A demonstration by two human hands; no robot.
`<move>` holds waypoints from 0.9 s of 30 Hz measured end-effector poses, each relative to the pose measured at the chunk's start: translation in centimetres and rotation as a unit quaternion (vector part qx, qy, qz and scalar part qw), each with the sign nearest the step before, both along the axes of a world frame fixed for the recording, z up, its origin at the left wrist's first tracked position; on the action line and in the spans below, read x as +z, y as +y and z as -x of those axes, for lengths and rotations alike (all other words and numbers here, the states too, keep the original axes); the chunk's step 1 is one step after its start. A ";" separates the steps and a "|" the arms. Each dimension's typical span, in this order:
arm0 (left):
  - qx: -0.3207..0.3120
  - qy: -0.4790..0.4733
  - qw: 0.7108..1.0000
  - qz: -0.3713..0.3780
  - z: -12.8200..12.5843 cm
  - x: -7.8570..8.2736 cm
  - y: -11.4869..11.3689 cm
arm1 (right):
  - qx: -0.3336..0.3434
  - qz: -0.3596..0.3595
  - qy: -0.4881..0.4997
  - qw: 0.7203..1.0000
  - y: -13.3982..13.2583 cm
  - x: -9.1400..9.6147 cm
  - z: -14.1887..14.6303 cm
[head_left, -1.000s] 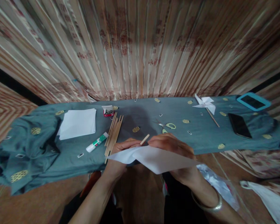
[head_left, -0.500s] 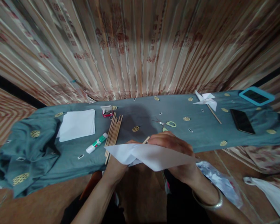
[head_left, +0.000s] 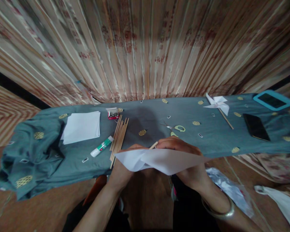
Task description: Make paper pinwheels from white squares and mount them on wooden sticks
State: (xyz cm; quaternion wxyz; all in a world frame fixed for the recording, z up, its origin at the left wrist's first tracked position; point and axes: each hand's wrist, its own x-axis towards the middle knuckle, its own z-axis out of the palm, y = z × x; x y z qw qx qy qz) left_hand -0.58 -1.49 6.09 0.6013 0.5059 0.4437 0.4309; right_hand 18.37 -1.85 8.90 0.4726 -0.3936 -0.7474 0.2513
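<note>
Both hands work one white paper sheet [head_left: 164,161] just above the near table edge [head_left: 70,170]. Left hand [head_left: 125,167] is closed on the sheet's left folds. Right hand [head_left: 183,154] pinches the sheet with a wooden stick [head_left: 153,145] at its centre. Judgement: folds gathered, stick not yet visibly fastened. One finished paper pinwheel [head_left: 217,102] lies far right. Spare sticks [head_left: 119,137], glue stick [head_left: 101,146] and scissors [head_left: 175,128] lie on the cloth.

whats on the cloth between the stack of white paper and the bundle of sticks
In the head view, a glue stick lies between the paper stack and the wooden sticks.
</note>
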 end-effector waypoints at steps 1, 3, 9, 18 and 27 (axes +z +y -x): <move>0.005 -0.003 1.000 0.005 0.0 0.1 0.0 | 0.003 0.018 0.016 1.000 0.0 -0.1 0.0; 0.019 -0.006 0.999 0.025 -0.1 0.2 0.0 | 0.011 0.060 0.056 0.997 0.0 -0.4 0.0; 0.030 -0.011 0.999 0.019 -0.3 1.1 0.1 | 0.061 0.178 0.175 0.966 0.0 -0.7 0.2; -0.001 -0.039 0.998 0.046 0.2 0.3 -0.2 | 0.055 0.132 0.079 0.987 -0.3 -0.1 -0.3; -0.018 -0.020 1.000 0.000 0.4 0.4 0.2 | 0.040 0.042 -0.003 0.998 -0.2 0.3 -0.6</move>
